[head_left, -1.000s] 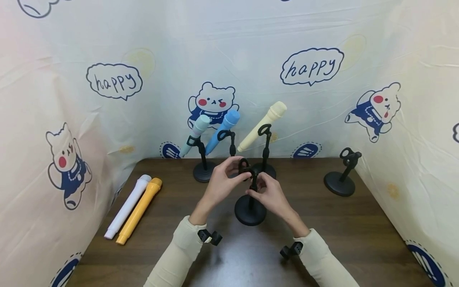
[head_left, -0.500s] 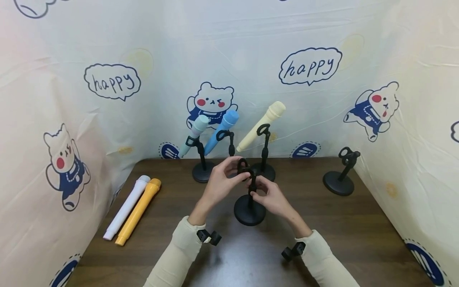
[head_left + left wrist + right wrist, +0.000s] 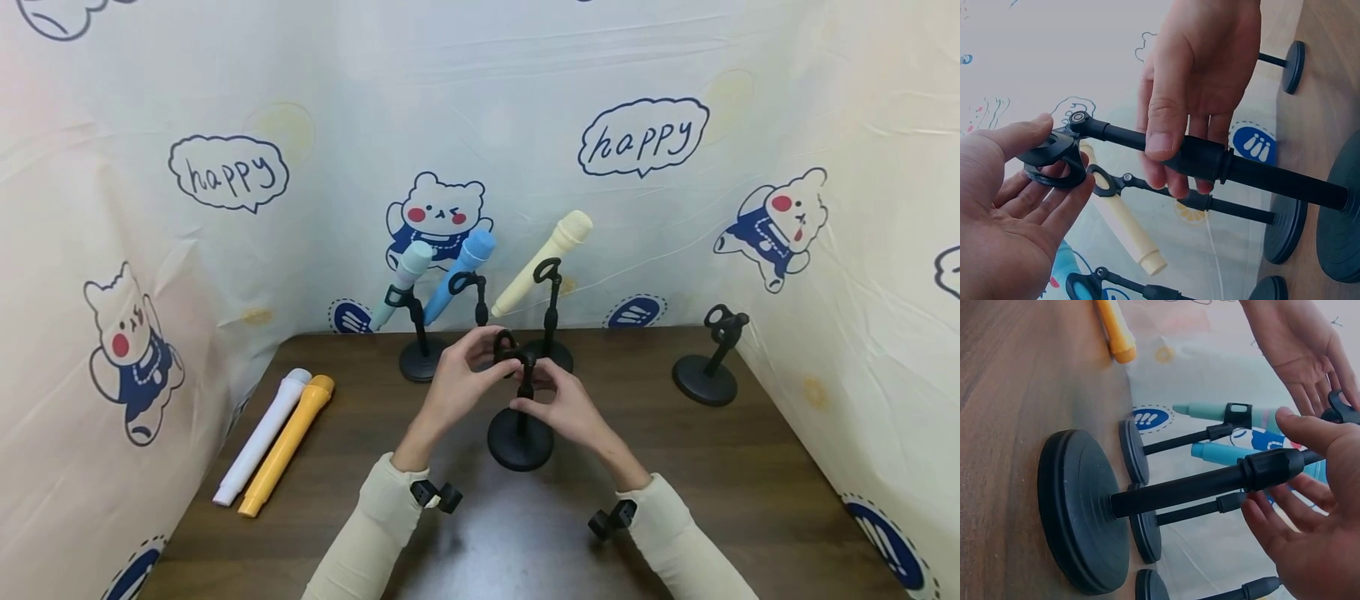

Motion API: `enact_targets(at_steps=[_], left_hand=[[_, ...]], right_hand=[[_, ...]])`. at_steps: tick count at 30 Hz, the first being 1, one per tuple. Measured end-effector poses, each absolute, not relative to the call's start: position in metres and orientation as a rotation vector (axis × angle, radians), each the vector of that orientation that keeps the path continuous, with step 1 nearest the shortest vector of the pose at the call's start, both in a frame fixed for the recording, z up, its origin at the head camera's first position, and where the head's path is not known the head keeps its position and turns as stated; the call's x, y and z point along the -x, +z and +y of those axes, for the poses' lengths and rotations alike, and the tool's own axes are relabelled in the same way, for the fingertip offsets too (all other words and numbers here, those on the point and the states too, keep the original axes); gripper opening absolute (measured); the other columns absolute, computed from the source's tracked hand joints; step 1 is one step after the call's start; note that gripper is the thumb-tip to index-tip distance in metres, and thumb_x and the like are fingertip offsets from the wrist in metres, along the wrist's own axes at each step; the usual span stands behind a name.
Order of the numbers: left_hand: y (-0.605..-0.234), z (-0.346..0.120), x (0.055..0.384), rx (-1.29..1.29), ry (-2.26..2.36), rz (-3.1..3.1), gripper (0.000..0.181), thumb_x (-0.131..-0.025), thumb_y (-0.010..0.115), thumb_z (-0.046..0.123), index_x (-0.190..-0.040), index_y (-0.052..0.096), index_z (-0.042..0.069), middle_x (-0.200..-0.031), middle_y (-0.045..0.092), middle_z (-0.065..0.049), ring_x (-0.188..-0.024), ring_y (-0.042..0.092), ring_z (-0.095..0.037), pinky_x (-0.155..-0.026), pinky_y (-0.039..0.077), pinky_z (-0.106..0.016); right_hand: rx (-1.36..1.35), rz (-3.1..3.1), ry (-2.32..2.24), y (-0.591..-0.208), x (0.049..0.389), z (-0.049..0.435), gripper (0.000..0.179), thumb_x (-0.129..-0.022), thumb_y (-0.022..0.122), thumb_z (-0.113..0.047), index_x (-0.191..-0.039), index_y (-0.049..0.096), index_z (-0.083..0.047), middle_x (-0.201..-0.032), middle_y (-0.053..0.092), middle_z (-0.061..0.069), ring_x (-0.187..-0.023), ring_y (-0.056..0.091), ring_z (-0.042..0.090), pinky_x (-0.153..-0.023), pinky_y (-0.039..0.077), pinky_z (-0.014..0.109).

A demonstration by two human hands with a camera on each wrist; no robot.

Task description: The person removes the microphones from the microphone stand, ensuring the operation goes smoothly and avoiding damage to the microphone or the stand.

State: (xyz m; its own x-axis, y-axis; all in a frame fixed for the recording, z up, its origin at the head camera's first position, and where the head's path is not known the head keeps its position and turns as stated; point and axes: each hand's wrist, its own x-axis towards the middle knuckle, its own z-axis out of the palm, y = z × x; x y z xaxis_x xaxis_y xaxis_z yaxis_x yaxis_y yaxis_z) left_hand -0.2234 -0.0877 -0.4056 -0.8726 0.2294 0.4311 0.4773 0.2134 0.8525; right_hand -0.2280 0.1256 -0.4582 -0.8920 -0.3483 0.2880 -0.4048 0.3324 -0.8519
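A black microphone stand [image 3: 521, 439] stands upright on its round base at the middle of the table. My left hand [image 3: 464, 380] pinches the stand's ring-shaped clip [image 3: 1060, 164] between thumb and fingers. Lower down, my right hand [image 3: 564, 403] holds the stem around its thicker collar [image 3: 1200, 157], thumb on one side and fingers on the other. Behind are three more stands, bearing a mint microphone [image 3: 412, 265], a blue microphone [image 3: 461, 275] and a cream microphone [image 3: 543, 262]. My left hand hides part of the blue microphone's stand.
A white microphone [image 3: 262, 437] and an orange microphone [image 3: 287, 445] lie side by side at the left of the wooden table [image 3: 630, 467]. Another black stand [image 3: 706, 380], its clip holding nothing, stands at the back right. A printed cloth [image 3: 337, 92] hangs behind and around the table.
My right thumb and fingers shift slightly on the stem, loosening and then closing on the collar again. The left hand stays on the clip. The head view drifts a little.
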Motion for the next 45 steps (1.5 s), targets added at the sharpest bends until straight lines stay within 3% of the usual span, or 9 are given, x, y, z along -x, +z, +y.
enact_targets(at_steps=[8,12,16,25,29,35,38,45], left_hand=[[-0.404,-0.088,0.224,0.672,-1.725,-2.278,0.046,-0.096,0.082,0.014,-0.138,0.065,0.010,-0.128,0.074,-0.012,-0.123,0.072,-0.027,-0.109,0.058,-0.043],[-0.405,-0.088,0.224,0.676,-1.728,-2.277,0.045,-0.095,0.082,0.015,-0.137,0.066,0.010,-0.127,0.074,-0.011,-0.122,0.072,-0.026,-0.110,0.057,-0.045],[-0.406,-0.088,0.225,0.682,-1.734,-2.268,0.042,-0.096,0.082,0.014,-0.135,0.066,0.010,-0.126,0.073,-0.012,-0.121,0.071,-0.027,-0.111,0.055,-0.052],[-0.406,-0.089,0.223,0.671,-1.743,-2.270,0.042,-0.096,0.082,0.014,-0.135,0.066,0.009,-0.126,0.073,-0.012,-0.121,0.071,-0.028,-0.112,0.055,-0.052],[-0.405,-0.089,0.223,0.671,-1.741,-2.271,0.042,-0.096,0.082,0.015,-0.135,0.067,0.011,-0.125,0.074,-0.011,-0.120,0.071,-0.027,-0.111,0.056,-0.049],[-0.405,-0.088,0.223,0.674,-1.731,-2.273,0.043,-0.095,0.082,0.016,-0.135,0.067,0.012,-0.125,0.074,-0.010,-0.121,0.072,-0.026,-0.111,0.056,-0.048],[-0.405,-0.088,0.223,0.675,-1.732,-2.272,0.042,-0.096,0.082,0.015,-0.135,0.067,0.011,-0.125,0.074,-0.011,-0.121,0.072,-0.027,-0.111,0.056,-0.049],[-0.405,-0.088,0.223,0.671,-1.724,-2.276,0.044,-0.096,0.082,0.015,-0.137,0.066,0.010,-0.127,0.073,-0.012,-0.122,0.072,-0.029,-0.110,0.056,-0.050]], right_hand=[[-0.612,-2.596,1.501,-0.456,0.232,0.125,0.039,-0.088,0.090,-0.019,-0.118,0.066,-0.014,-0.107,0.072,0.005,-0.097,0.069,0.019,-0.094,0.062,0.048],[-0.688,-2.580,1.586,-0.457,0.230,0.128,0.033,-0.093,0.083,-0.010,-0.119,0.064,-0.007,-0.109,0.073,0.008,-0.103,0.071,0.023,-0.101,0.059,0.055],[-0.807,-2.554,1.710,-0.459,0.228,0.131,0.030,-0.097,0.072,0.001,-0.126,0.065,-0.003,-0.120,0.074,0.013,-0.115,0.070,0.028,-0.111,0.054,0.054],[-0.871,-2.536,1.766,-0.461,0.227,0.132,0.031,-0.100,0.066,0.003,-0.130,0.066,-0.007,-0.127,0.073,0.013,-0.121,0.069,0.029,-0.115,0.051,0.052],[-0.847,-2.514,1.754,-0.463,0.227,0.130,0.036,-0.098,0.071,0.001,-0.132,0.063,-0.008,-0.128,0.072,0.015,-0.121,0.068,0.031,-0.114,0.051,0.055],[-0.750,-2.534,1.647,-0.464,0.228,0.125,0.048,-0.092,0.085,-0.016,-0.133,0.063,-0.006,-0.128,0.072,0.018,-0.117,0.070,0.029,-0.107,0.055,0.058],[-0.709,-2.557,1.586,-0.465,0.229,0.122,0.050,-0.089,0.089,-0.019,-0.130,0.064,-0.006,-0.125,0.073,0.016,-0.111,0.070,0.027,-0.103,0.058,0.056],[-0.623,-2.579,1.487,-0.466,0.229,0.121,0.041,-0.086,0.092,-0.018,-0.118,0.067,-0.012,-0.103,0.072,0.004,-0.093,0.068,0.016,-0.087,0.062,0.036]])
